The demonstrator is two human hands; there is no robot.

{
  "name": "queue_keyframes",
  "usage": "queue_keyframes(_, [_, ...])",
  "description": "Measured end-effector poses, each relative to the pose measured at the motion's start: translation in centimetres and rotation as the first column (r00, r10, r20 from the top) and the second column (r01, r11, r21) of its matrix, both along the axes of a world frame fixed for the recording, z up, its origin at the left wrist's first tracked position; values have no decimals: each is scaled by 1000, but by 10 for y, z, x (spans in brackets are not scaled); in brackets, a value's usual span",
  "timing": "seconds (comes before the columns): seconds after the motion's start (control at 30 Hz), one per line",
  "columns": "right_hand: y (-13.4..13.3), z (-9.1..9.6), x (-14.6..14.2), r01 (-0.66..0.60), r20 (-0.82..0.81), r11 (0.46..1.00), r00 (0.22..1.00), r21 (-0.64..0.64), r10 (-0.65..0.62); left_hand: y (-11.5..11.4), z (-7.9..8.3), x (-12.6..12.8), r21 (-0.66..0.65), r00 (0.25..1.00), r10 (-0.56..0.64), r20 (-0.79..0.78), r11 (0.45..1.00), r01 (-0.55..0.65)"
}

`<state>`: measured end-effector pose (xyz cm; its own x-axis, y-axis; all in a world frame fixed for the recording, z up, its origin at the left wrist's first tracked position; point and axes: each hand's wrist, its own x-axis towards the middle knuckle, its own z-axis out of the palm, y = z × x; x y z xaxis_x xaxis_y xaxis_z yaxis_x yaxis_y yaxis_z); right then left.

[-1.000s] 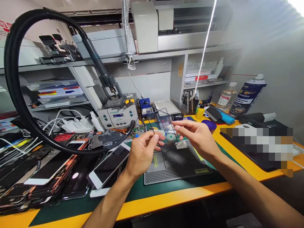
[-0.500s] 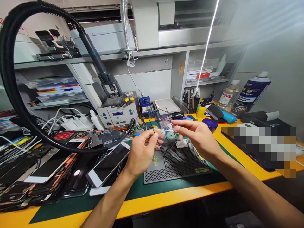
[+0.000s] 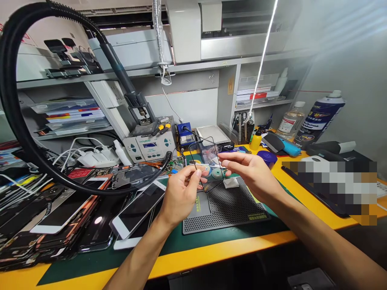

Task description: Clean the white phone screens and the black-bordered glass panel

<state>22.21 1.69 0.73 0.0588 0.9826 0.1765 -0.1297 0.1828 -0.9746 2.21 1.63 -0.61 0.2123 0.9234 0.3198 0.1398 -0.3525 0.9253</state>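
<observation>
Between my hands, above the mat, stands a tilted phone-sized frame (image 3: 200, 141) with a thin black border. Its middle is see-through; whether clear glass fills it I cannot tell. My left hand (image 3: 180, 195) pinches its left long edge between thumb and curled fingers. On the opposite edge, the thumb and index finger of my right hand (image 3: 252, 173) close on the border. Behind and below lies a grey perforated pad (image 3: 232, 209) with yellow print, and a small white folded pad (image 3: 231, 183) rests on it. Round spools (image 3: 217, 173) show behind the frame.
Phones (image 3: 137, 211) and phone parts are piled on the left of the green mat (image 3: 181, 245). A black hose (image 3: 9, 104) arches over them from the grey rework station (image 3: 148, 147). A spray can (image 3: 322, 119), clear bottle (image 3: 290, 121) and purple roll (image 3: 267, 158) stand right.
Almost nothing differs. Both hands keep the same grip, and the frame has shifted only very slightly.
</observation>
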Motion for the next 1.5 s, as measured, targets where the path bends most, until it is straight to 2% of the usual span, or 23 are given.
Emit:
queue_keyframes(0.63, [1, -3, 1, 9, 35, 1000, 999, -2, -9, 0, -1, -1, 37, 999, 11, -52, 999, -9])
queue_keyframes(1.5, [0, 1, 1, 5, 25, 1000, 1000, -4, -5, 2, 3, -1, -8, 1000, 9, -23, 1000, -9])
